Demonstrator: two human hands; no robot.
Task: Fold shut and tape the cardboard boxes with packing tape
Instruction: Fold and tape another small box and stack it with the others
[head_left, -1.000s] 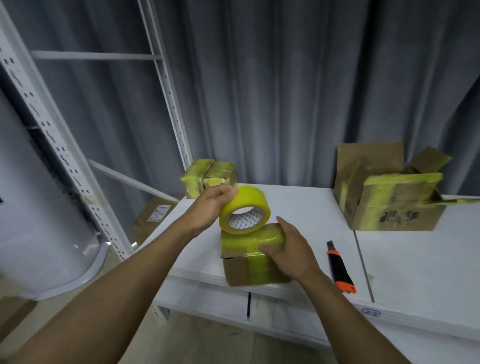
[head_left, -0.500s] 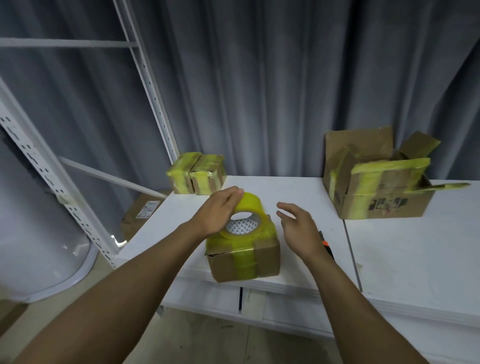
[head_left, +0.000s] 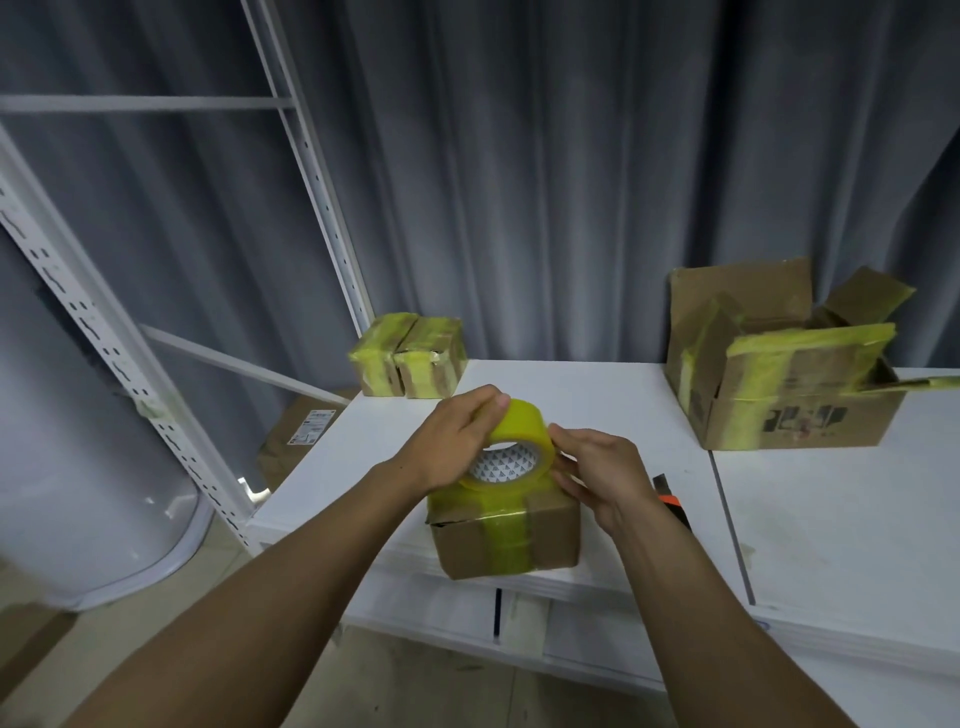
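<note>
Now my right hand (head_left: 597, 473), fingers apart a moment ago, has closed them on the tape roll (head_left: 524, 423) that my left hand (head_left: 452, 447) clamps atop the box (head_left: 550, 535) at the surface's (head_left: 597, 395) front edge, probably to peel a fresh end.

legible text: none | open box (head_left: 800, 421) print: blurred | shipping label (head_left: 310, 427): unreadable

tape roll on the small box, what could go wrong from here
The small box sits at the front edge of the table; with the left hand and right hand both on the tape roll, neither holds it, so pulling tape could drag it off. The utility knife lies beside the right wrist and might get knocked.
</note>
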